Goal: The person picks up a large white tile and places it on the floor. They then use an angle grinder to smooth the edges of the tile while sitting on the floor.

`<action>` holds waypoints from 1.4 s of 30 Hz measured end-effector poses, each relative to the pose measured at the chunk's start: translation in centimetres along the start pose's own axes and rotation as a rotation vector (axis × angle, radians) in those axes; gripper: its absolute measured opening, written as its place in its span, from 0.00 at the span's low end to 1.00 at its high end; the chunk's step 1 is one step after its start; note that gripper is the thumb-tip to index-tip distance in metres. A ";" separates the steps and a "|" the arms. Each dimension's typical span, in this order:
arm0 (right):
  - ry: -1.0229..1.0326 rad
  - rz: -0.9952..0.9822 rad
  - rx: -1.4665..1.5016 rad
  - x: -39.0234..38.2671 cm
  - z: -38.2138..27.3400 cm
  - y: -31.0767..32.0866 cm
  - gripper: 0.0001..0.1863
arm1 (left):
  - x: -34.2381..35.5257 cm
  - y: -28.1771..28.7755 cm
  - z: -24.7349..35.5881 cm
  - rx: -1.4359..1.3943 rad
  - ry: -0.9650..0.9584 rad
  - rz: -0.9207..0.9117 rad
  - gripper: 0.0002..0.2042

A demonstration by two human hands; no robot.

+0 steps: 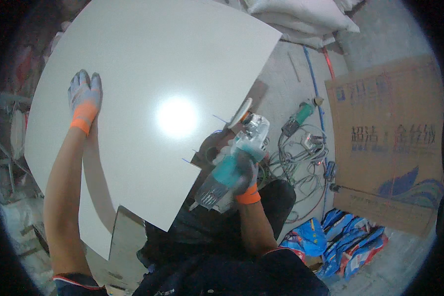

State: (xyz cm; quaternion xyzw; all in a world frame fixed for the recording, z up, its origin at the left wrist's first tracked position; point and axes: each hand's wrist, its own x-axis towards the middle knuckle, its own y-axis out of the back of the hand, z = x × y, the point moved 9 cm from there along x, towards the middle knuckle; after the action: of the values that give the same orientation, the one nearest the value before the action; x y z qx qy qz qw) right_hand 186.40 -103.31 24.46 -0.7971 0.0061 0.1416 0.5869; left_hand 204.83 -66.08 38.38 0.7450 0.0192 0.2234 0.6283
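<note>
A large white board (182, 59) fills the left and middle, its right edge notched, with short blue marks beside the notch. My left hand (84, 101), in a grey and orange glove, lies on the board with fingers stretched out. My right hand (246, 175), also gloved, is closed on a teal and grey angle grinder (217, 177), held at the board's right edge. The grinder's disc (242, 111) is beside that edge; whether it touches, I cannot tell.
At right are another green power tool (298, 116), tangled cables (293, 160), a power strip (313, 142) and an upright cardboard sheet (380, 103). White sacks (301, 19) lie at the top. Crumpled blue-red plastic bags (350, 244) lie lower right. My dark-clad knee (278, 197) is below the grinder.
</note>
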 end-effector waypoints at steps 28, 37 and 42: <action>0.151 0.126 -0.396 -0.7 -1.3 -3.2 0.18 | -0.6 0.8 0.5 -0.010 -0.003 -0.047 0.28; 0.145 0.097 -0.465 -0.4 -1.1 -1.0 0.21 | -0.8 0.9 0.5 0.005 0.029 -0.028 0.29; 0.148 -0.024 -0.411 -0.4 -0.9 -1.4 0.24 | -0.7 0.7 0.4 -0.007 0.021 -0.067 0.29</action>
State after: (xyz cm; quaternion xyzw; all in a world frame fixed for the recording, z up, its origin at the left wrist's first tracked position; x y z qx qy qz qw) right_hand 186.46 -103.81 26.07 -0.9083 0.0106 0.0739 0.4117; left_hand 204.22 -66.84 38.76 0.7394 0.0498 0.2102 0.6377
